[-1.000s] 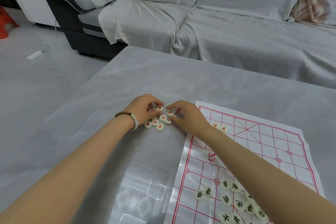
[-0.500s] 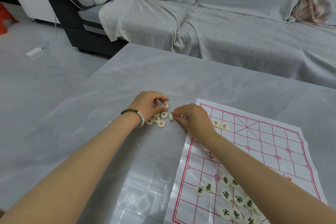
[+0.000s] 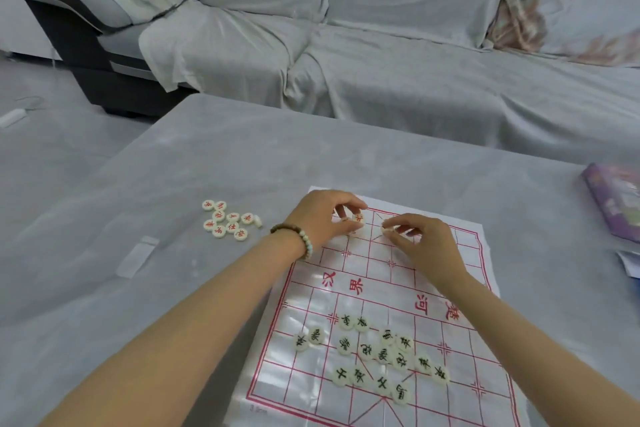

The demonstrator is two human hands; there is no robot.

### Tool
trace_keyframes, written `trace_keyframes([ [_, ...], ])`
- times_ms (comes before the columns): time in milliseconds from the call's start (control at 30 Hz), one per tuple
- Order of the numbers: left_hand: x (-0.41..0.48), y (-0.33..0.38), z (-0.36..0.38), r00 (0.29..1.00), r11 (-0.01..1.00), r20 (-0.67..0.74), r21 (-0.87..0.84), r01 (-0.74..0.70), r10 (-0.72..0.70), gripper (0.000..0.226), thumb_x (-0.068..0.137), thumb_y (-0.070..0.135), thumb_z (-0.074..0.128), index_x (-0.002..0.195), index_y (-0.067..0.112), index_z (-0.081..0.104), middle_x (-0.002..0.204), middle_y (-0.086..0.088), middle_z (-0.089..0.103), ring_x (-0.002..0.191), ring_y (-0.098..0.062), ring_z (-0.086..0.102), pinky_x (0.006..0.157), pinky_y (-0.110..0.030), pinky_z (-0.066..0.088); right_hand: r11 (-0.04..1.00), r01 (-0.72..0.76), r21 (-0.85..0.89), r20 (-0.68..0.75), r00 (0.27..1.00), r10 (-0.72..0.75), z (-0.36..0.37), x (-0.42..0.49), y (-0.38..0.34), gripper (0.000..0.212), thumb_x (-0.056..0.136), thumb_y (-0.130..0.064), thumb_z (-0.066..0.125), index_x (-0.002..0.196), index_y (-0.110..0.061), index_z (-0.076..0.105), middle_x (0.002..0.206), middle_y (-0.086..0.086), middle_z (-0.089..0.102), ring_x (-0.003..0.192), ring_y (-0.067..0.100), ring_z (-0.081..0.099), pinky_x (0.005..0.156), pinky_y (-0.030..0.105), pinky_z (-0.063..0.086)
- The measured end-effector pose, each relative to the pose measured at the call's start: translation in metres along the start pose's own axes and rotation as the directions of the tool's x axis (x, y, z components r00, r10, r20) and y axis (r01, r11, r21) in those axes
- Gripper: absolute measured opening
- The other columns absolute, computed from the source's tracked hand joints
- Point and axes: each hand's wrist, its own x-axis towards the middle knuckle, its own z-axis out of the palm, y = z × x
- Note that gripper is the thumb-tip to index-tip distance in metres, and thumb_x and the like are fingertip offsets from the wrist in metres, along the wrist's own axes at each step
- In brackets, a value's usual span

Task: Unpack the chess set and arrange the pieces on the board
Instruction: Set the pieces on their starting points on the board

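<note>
A white paper board (image 3: 367, 291) with a red grid lies on the grey table. Both hands hover over its far edge. My left hand (image 3: 323, 215) pinches a cream disc with a red character (image 3: 358, 218). My right hand (image 3: 420, 241) pinches another cream piece (image 3: 386, 229) between thumb and fingers. Several red-lettered discs (image 3: 227, 224) lie in a loose cluster on the table, left of the board. Several black-lettered discs (image 3: 374, 354) are scattered on the board's near half.
A sofa under a grey sheet (image 3: 381, 62) runs along the far side of the table. A purple box (image 3: 616, 201) lies at the table's right edge, papers (image 3: 630, 263) just below it. A clear plastic strip (image 3: 136, 255) lies left of my left forearm.
Both hands have left the cluster of red pieces and moved right onto the board's far edge, each carrying a piece. The camera has swung to the right.
</note>
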Motion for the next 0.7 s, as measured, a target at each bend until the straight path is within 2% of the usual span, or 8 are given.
trace_keyframes([
  [67, 0.005, 0.011, 0.020, 0.999, 1.000, 0.045, 0.019, -0.006, 0.005, 0.028, 0.081, 0.020, 0.069, 0.109, 0.023, 0.065, 0.099, 0.010, 0.066, 0.081, -0.002, 0.054, 0.072, -0.005, 0.040, 1.000, -0.017, -0.016, 0.004, 1.000, 0.017, -0.007, -0.005, 0.011, 0.010, 0.081, -0.020, 0.070, 0.085, -0.030, 0.071, 0.087, -0.018, 0.067, 0.079, -0.002, 0.060, 0.074, 0.014, 0.045],
  [200, 0.012, 0.017, 0.043, 0.994, 0.990, 0.112, 0.139, -0.007, -0.009, 0.029, 0.084, 0.022, 0.065, 0.113, 0.024, 0.064, 0.105, 0.007, 0.067, 0.088, -0.007, 0.057, 0.082, -0.016, 0.044, 0.999, -0.035, 0.001, 0.033, 0.999, 0.035, -0.009, -0.014, 0.021, 0.011, 0.080, -0.019, 0.071, 0.084, -0.029, 0.069, 0.086, -0.017, 0.066, 0.080, -0.003, 0.058, 0.071, 0.003, 0.039],
  [333, 0.011, 0.015, 0.048, 0.995, 0.991, 0.098, 0.130, 0.014, -0.026, 0.029, 0.083, 0.022, 0.066, 0.111, 0.025, 0.064, 0.105, 0.006, 0.067, 0.091, -0.008, 0.057, 0.082, -0.016, 0.044, 0.998, -0.014, 0.060, -0.045, 0.999, 0.017, -0.014, -0.019, 0.021, 0.010, 0.080, -0.023, 0.071, 0.084, -0.030, 0.067, 0.091, -0.018, 0.066, 0.093, 0.003, 0.058, 0.087, 0.016, 0.038],
  [433, 0.012, 0.016, 0.049, 0.995, 0.992, 0.093, 0.122, 0.010, -0.021, 0.028, 0.083, 0.022, 0.066, 0.111, 0.024, 0.064, 0.106, 0.007, 0.067, 0.096, -0.009, 0.059, 0.087, -0.020, 0.046, 0.994, -0.053, 0.096, -0.114, 0.991, 0.064, -0.024, -0.025, 0.028, 0.009, 0.079, -0.023, 0.073, 0.082, -0.027, 0.066, 0.091, -0.017, 0.066, 0.092, 0.000, 0.056, 0.087, 0.015, 0.035],
  [500, 0.014, 0.018, 0.050, 0.995, 0.990, 0.099, 0.140, -0.001, -0.014, 0.029, 0.084, 0.023, 0.065, 0.113, 0.024, 0.063, 0.109, 0.007, 0.066, 0.100, -0.009, 0.058, 0.091, -0.021, 0.045, 0.993, -0.103, 0.065, -0.086, 0.990, 0.108, -0.028, -0.031, 0.035, 0.007, 0.079, -0.024, 0.072, 0.082, -0.027, 0.066, 0.092, -0.018, 0.064, 0.089, -0.006, 0.052, 0.085, 0.015, 0.034],
  [633, 0.010, 0.011, 0.039, 0.995, 0.966, 0.093, 0.251, -0.060, 0.038, 0.041, 0.087, 0.037, 0.059, 0.126, 0.027, 0.054, 0.130, 0.006, 0.054, 0.122, -0.012, 0.046, 0.105, -0.026, 0.033, 0.993, -0.114, 0.033, -0.054, 0.992, 0.116, -0.028, -0.036, 0.039, 0.008, 0.079, -0.024, 0.072, 0.086, -0.026, 0.069, 0.092, -0.020, 0.063, 0.088, -0.008, 0.051, 0.090, 0.017, 0.036],
  [700, 0.004, -0.003, 0.022, 0.994, 0.897, 0.086, 0.432, -0.095, 0.063, 0.049, 0.094, 0.043, 0.042, 0.139, 0.025, 0.037, 0.146, 0.004, 0.035, 0.136, -0.015, 0.028, 0.113, -0.030, 0.018, 0.998, -0.067, 0.006, -0.085, 0.994, 0.067, -0.027, -0.033, 0.033, 0.013, 0.080, -0.025, 0.071, 0.093, -0.027, 0.068, 0.100, -0.017, 0.063, 0.094, -0.005, 0.051, 0.093, 0.018, 0.033],
])
